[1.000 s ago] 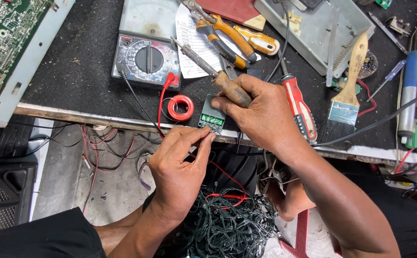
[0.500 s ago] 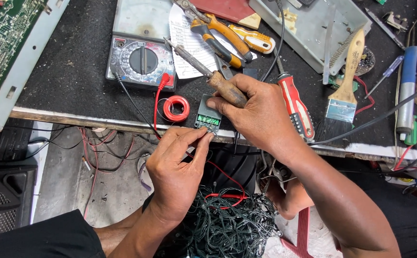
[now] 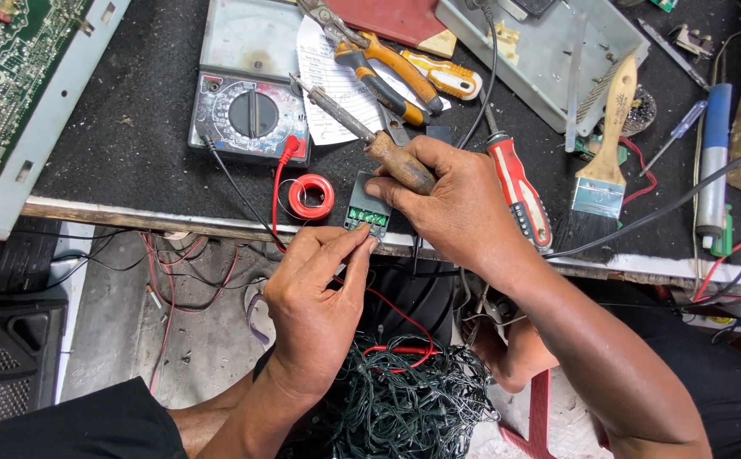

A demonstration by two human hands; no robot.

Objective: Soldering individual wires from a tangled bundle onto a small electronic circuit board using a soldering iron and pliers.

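The right hand (image 3: 464, 204) is clamped around a wooden-handled soldering iron (image 3: 370, 140) and steadies a small dark module (image 3: 367, 208) with a green terminal strip at the bench edge (image 3: 132, 214). The left hand (image 3: 315, 306), fingers pinched together on a thin wire, touches the module from below. Beyond the module, a grey tray (image 3: 549, 59) holds metal strips. Left of the module lie a red solder coil (image 3: 311, 196) and a multimeter (image 3: 247, 115); right of it, a red screwdriver (image 3: 519, 191) and a paintbrush (image 3: 604, 149).
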